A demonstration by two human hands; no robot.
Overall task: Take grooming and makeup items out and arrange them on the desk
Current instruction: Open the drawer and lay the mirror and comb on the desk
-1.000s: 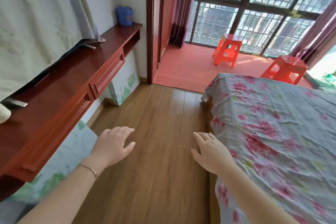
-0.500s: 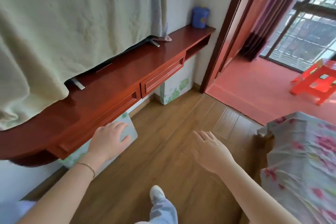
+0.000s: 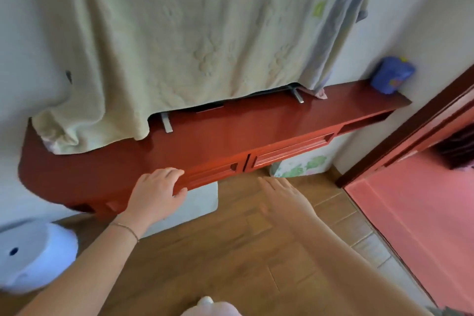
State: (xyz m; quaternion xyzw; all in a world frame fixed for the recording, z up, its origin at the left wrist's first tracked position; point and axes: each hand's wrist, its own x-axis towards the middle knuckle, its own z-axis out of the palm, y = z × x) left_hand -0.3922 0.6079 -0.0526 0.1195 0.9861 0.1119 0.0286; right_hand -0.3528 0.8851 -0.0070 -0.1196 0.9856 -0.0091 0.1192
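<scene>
Two bare hands are at the long glossy red-brown wooden desk [image 3: 218, 133]. On the near left, the left hand [image 3: 156, 194] curls over the front edge at the left drawer [image 3: 213, 174], fingers closed on the lip, no handle showing. Stiff lacquered wood, likely slick, so I'd hook under that edge. No grooming items visible; presumably they're inside. Above hangs a soft, pale green embossed towel [image 3: 184, 41]. To the right, the right hand [image 3: 284, 195] hovers flat, fingers spread, holding nothing. Far right sits a blue plastic pouch [image 3: 391, 74].
</scene>
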